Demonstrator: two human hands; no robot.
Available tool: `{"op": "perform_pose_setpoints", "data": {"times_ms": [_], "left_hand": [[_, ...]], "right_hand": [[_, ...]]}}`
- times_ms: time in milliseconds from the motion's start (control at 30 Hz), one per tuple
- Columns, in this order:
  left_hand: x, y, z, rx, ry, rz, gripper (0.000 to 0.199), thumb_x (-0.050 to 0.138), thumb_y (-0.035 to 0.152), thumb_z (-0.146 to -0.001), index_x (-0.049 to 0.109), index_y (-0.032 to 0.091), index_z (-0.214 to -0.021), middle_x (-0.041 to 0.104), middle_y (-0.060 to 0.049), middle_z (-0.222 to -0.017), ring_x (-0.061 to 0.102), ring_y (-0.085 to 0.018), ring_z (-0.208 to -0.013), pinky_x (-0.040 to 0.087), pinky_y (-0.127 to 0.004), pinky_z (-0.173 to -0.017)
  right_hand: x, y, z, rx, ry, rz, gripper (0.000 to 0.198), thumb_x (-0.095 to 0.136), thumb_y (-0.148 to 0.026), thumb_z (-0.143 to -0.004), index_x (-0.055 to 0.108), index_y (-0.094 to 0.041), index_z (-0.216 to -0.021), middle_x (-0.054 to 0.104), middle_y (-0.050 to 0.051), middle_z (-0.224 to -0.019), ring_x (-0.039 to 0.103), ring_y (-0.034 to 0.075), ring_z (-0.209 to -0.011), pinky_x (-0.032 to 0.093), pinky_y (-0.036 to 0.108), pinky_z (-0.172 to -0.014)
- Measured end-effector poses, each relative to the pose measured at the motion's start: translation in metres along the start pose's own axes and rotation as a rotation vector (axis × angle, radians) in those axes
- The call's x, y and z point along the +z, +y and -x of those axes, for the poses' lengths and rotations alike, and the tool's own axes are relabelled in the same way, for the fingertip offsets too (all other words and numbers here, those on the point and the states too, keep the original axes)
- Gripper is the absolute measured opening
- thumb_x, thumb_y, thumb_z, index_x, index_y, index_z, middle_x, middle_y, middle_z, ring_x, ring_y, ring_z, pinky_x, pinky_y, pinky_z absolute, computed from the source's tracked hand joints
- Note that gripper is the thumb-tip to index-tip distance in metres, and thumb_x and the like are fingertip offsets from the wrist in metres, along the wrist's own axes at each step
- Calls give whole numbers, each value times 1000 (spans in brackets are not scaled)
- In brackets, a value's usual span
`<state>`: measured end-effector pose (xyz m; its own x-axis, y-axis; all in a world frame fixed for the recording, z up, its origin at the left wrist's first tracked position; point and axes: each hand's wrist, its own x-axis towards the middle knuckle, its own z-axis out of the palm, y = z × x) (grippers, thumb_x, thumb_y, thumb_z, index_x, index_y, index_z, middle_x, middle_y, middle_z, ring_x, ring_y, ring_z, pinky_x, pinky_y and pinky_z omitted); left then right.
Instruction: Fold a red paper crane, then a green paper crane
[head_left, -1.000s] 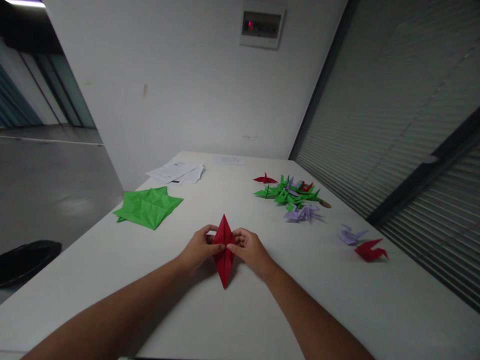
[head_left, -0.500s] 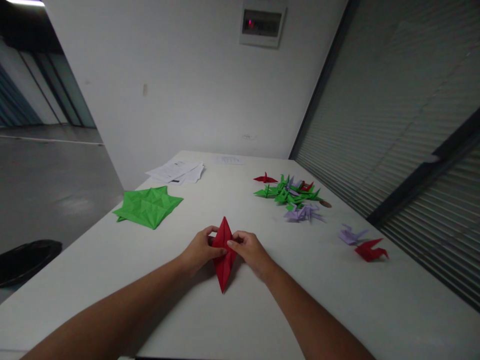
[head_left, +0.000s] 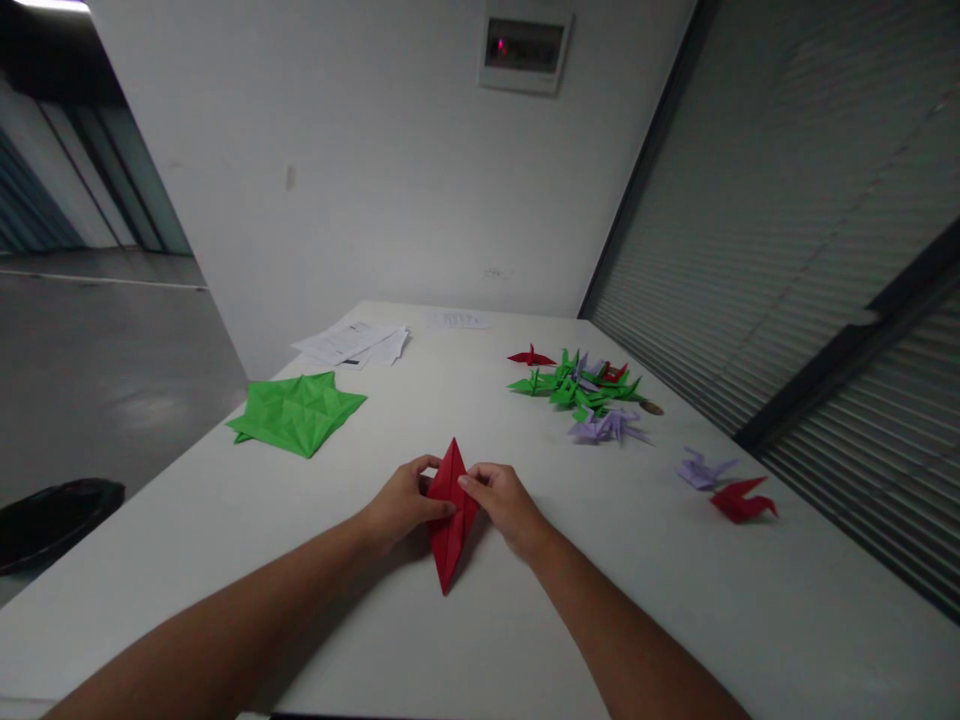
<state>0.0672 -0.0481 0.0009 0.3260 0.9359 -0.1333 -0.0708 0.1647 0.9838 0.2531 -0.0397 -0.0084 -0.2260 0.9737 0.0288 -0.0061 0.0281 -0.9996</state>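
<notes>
A folded red origami paper, shaped like a long diamond with a crease down its middle, is held between both hands over the near part of the white table. My left hand grips its left edge, thumb lying across the front and fingers behind. On the other edge, my right hand pinches the paper between thumb and fingers. The paper's upper and lower points stick out beyond the fingers. Fingertips behind the paper are hidden.
Crumpled, creased green paper sheets lie at the left. Printed white papers rest farther back. A pile of green, purple and red paper cranes sits at the right rear. Nearer are a purple crane and a red crane.
The red paper has tilted slightly, its upper point shifting right and its lower point moving a little nearer to me. Both hands keep their hold.
</notes>
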Motion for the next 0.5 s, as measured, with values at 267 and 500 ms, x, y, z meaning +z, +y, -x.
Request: {"op": "perform_pose_setpoints", "data": {"times_ms": [267, 500], "left_hand": [[0, 2, -3, 11, 119, 50, 63, 94, 20, -55, 61, 15, -109, 74, -5, -77, 69, -18, -62, 55, -27, -59], [0, 6, -4, 31, 200, 89, 62, 94, 20, -54, 62, 14, -107, 74, -5, -77, 69, -18, -63, 54, -27, -60]], "right_hand": [[0, -1, 4, 20, -66, 27, 38, 80, -49, -74, 60, -17, -66, 59, -1, -66, 47, 13, -62, 34, 25, -58], [-2, 3, 5, 47, -132, -2, 38, 83, -49, -71, 69, -14, -75, 65, 1, -70, 52, 14, -64, 38, 26, -62]]}}
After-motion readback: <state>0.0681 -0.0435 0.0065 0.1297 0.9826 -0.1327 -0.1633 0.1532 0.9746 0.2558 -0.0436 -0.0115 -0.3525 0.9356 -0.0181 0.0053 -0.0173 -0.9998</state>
